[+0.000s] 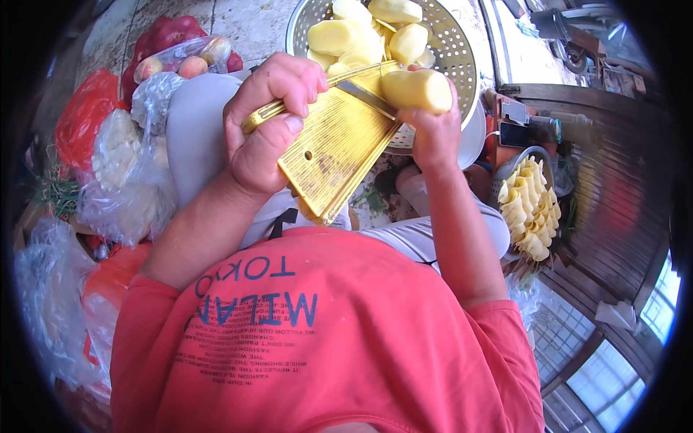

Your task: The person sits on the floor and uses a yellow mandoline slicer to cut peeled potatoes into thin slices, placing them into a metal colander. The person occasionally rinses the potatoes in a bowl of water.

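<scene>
My left hand [271, 123] grips the upper left edge of a yellow slicing board [339, 148] with a metal blade, held tilted above my lap. My right hand [433, 130] presses a peeled potato [417, 89] against the board near the blade. Just beyond the board stands a metal colander [458, 50] holding several peeled potatoes [361, 32].
A bowl of yellow wavy-cut slices [530, 209] sits to my right. Plastic bags with cauliflower [119, 148], red produce [162, 36] and small round fruit [191, 66] lie at my left. A red bag [83, 115] lies further left. Metal grating [613, 187] is on the right.
</scene>
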The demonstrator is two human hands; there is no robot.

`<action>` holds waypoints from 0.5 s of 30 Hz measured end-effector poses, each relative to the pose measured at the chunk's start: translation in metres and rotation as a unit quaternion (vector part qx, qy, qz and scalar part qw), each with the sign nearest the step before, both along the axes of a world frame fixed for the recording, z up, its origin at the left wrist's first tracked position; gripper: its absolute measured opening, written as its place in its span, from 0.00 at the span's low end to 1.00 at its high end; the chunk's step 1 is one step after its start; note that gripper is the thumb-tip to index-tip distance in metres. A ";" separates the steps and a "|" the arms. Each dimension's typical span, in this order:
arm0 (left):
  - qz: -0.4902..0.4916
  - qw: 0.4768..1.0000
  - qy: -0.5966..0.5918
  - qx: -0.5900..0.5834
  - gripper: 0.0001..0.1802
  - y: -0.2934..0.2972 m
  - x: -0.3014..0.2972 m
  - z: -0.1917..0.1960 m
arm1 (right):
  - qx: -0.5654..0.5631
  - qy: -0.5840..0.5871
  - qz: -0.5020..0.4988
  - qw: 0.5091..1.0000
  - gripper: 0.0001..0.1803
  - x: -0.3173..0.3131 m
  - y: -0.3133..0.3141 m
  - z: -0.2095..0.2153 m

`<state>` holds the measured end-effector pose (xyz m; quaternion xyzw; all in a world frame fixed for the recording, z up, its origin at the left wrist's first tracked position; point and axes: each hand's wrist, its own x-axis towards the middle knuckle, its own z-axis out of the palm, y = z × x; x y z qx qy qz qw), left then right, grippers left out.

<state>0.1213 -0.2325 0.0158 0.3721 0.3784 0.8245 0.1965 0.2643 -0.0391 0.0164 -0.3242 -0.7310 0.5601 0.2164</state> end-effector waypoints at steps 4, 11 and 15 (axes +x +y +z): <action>0.003 1.000 0.001 -0.001 0.06 0.003 -0.002 -0.003 | -0.141 0.098 -0.015 0.985 0.37 0.000 -0.007 -0.003; 0.011 1.000 -0.006 -0.011 0.06 -0.002 0.000 -0.001 | -0.035 0.106 0.055 0.992 0.34 -0.002 -0.040 0.017; -0.002 1.000 0.014 -0.002 0.06 0.002 -0.002 -0.001 | -0.097 0.013 -0.069 0.993 0.36 -0.006 0.008 -0.011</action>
